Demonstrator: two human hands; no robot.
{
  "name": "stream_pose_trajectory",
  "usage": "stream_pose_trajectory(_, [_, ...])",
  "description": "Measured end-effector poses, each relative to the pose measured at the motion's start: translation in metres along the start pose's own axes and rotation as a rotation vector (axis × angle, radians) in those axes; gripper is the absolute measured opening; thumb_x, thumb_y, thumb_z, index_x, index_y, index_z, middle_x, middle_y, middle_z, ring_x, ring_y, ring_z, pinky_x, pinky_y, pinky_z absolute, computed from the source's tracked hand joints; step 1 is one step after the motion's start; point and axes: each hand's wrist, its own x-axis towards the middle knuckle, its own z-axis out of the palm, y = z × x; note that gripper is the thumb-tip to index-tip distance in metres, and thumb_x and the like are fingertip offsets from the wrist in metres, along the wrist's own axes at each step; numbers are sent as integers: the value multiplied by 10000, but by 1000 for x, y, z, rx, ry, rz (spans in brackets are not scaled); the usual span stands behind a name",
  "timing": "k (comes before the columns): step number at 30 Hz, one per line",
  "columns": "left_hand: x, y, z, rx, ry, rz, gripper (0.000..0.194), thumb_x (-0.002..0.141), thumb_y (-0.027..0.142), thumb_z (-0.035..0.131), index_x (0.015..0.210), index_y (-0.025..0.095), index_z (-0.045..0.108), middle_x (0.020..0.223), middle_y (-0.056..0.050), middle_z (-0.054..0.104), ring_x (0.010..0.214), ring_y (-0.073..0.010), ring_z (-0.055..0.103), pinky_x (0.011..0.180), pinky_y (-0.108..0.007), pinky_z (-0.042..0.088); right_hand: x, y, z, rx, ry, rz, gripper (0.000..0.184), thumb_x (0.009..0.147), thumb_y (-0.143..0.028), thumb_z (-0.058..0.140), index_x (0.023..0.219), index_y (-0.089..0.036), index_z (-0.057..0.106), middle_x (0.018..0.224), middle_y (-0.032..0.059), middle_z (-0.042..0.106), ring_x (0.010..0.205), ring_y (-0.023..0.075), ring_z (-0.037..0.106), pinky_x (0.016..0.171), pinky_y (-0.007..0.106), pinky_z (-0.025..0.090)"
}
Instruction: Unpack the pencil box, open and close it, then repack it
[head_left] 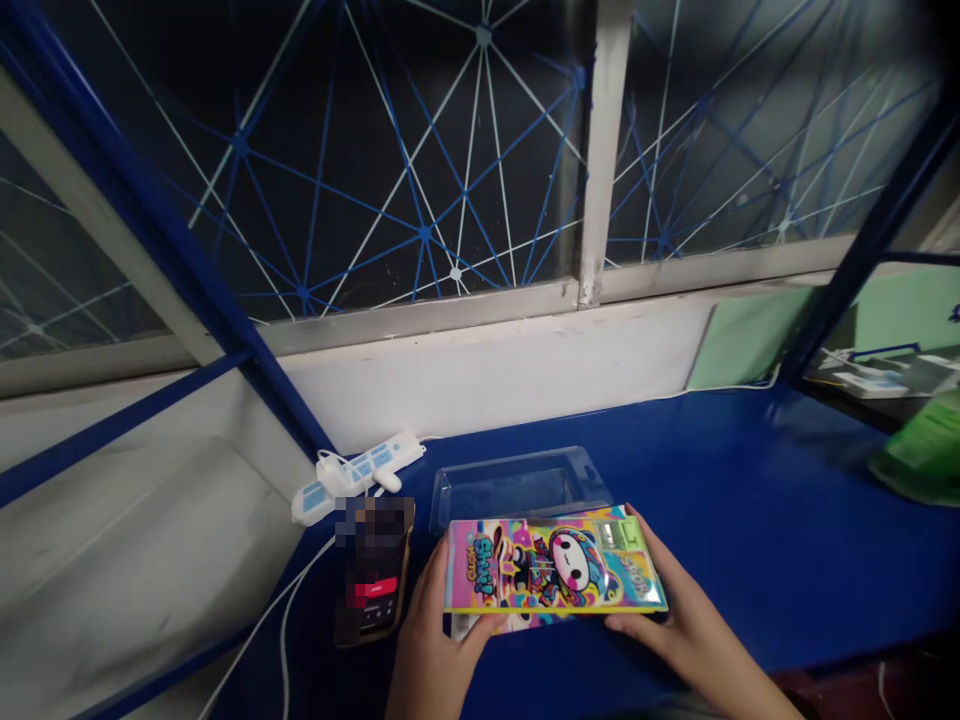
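A colourful cartoon-printed card pack [551,565] lies flat just above the blue table [750,510], held between both hands. My left hand [435,625] grips its left end, thumb under the front edge. My right hand [679,610] holds the right end, fingers curled along the side. Behind the pack sits a clear plastic blister tray [517,485], lying open side up on the table.
A phone [373,580] with a lit screen lies left of my left hand, a white cable running off the table edge. A white power strip [356,475] sits by the wall. A green object [922,450] is at the far right. Windows with blue-white lattice stand behind.
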Motion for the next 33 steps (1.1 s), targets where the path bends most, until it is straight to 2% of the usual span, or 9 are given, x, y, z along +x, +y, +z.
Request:
stream_pose_trajectory(3, [19,2,-9,84,15,-17,735,748,356,765,1419,256,482,1399,-111,588,1318,-342,528,1097,-498,438,24,-10,-3,-86,10,-21,968,834,-533,695,1585,-329,120,1520,134,423,1384,368,430,1142,564,344])
stream_pose_trajectory(5, [35,4,-11,129,40,-1,717,771,371,747,1420,220,481,1375,-135,587,1304,-349,524,1088,-515,439,49,-18,-6,-175,-11,-65,923,835,-545,688,1575,-327,181,1457,129,481,1362,364,436,1133,557,344])
stream_pose_trajectory(9, [66,7,-3,181,82,91,670,807,343,719,1409,187,473,1399,-154,546,1352,-348,456,1134,-531,377,104,-21,-8,-312,-60,-135,906,779,-617,711,1527,-272,334,1547,134,403,1438,375,311,1164,554,255])
stream_pose_trajectory(13, [83,5,12,170,71,81,699,880,348,651,1490,186,351,1472,-171,467,1397,-331,417,1138,-521,375,137,-5,-1,-322,-75,-124,924,778,-654,678,1536,-263,322,1540,138,429,1432,374,338,1148,569,261])
stream_pose_trajectory(17, [86,-1,20,115,22,-3,699,879,317,637,1500,198,338,1512,-166,445,1428,-341,396,1151,-526,360,146,11,8,-341,-88,-121,953,765,-677,677,1538,-241,330,1559,168,403,1453,394,307,1150,586,248])
stream_pose_trajectory(21, [85,-7,23,59,-18,-102,701,865,312,641,1501,231,356,1531,-134,452,1430,-335,409,1148,-494,377,144,20,13,-346,-113,-132,945,809,-677,633,1549,-191,303,1601,186,326,1485,364,256,1169,544,255])
stream_pose_trajectory(25, [82,-21,31,104,17,-90,733,860,312,629,1516,208,320,1581,-140,374,1462,-327,353,1182,-510,327,142,28,15,-361,-115,-130,924,836,-661,610,1560,-195,276,1602,173,331,1488,359,251,1173,536,254])
stream_pose_trajectory(29, [79,-39,39,172,62,-36,622,895,358,598,1465,217,394,1609,-132,326,1466,-331,345,1181,-524,326,141,32,16,-392,-110,-130,910,837,-648,618,1569,-247,255,1600,141,350,1482,367,265,1174,540,249])
stream_pose_trajectory(33, [78,-42,36,188,42,-46,584,900,396,597,1432,207,449,1613,-144,326,1473,-351,331,1181,-552,321,141,31,16,-418,-124,-124,907,849,-636,613,1577,-268,218,1617,128,321,1488,369,249,1176,552,237])
